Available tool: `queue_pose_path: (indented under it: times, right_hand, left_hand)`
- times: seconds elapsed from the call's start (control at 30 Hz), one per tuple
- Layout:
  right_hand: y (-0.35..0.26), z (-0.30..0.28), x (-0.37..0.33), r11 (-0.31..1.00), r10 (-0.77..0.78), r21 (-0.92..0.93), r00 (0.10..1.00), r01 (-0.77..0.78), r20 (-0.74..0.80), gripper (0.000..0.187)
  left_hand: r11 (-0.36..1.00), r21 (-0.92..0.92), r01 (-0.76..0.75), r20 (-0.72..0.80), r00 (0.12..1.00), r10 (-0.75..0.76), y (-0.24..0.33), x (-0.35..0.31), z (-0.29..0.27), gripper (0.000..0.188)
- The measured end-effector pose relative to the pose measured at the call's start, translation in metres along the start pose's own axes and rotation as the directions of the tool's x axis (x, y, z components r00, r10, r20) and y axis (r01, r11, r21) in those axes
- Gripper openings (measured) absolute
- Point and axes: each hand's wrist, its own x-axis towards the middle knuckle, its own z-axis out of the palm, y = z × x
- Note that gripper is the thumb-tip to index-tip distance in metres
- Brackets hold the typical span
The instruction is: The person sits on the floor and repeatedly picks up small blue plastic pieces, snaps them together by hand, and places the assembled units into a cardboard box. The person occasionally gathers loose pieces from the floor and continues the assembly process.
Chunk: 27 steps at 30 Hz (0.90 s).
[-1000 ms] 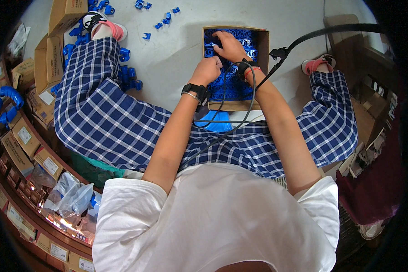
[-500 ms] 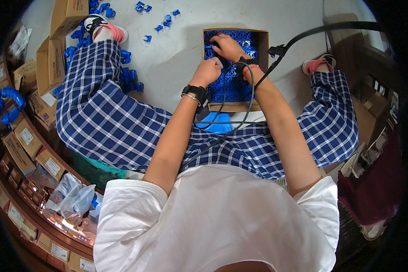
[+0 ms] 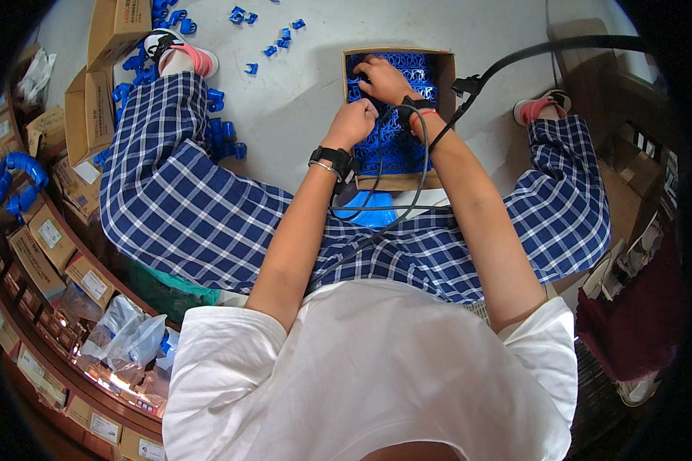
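Cardboard box (image 3: 396, 182): open between my legs, packed with rows of blue plastic parts (image 3: 414, 61).
Right hand (image 3: 387, 81): inside the box near its far left corner, fingers bent over the parts, thumb apart; I cannot tell if they grip 1.
Left hand (image 3: 352, 123): at the box's left wall, fingers curled narrow; I cannot tell what they hold.
Left side: 2 open cartons (image 3: 89, 123), insides hidden from me.

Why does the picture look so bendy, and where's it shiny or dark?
In the head view, the wide lens curves the brown rail and corners go black; bright glare shows below the plastic bags; soft shadow lies on the floor left of the cardboard box.
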Motion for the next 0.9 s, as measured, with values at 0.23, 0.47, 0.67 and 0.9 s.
queue_pose_path:
  times: [0.23,0.47,0.67,0.9]
  right_hand:
    - [-0.002,-0.002,0.002,0.998,-0.010,-0.054,1.000,0.010,0.009,0.031]
    - [0.002,-0.002,0.003,0.997,-0.066,-0.027,0.998,0.066,-0.004,0.035]
    - [0.009,-0.002,-0.013,0.994,0.053,0.107,0.983,-0.035,-0.176,0.040]
    - [0.006,-0.018,-0.033,0.915,0.180,0.399,0.947,-0.061,-0.267,0.022]
  left_hand:
    - [1.000,-0.003,-0.022,-0.040,0.999,0.022,0.000,-0.001,0.002,0.016]
    - [0.987,0.064,-0.145,-0.086,0.985,0.151,-0.003,0.000,0.002,0.018]
    - [0.967,-0.183,0.175,0.106,0.982,-0.157,0.007,-0.004,-0.003,0.020]
    - [0.455,-0.794,0.405,0.356,0.914,-0.192,0.010,0.006,-0.011,0.046]
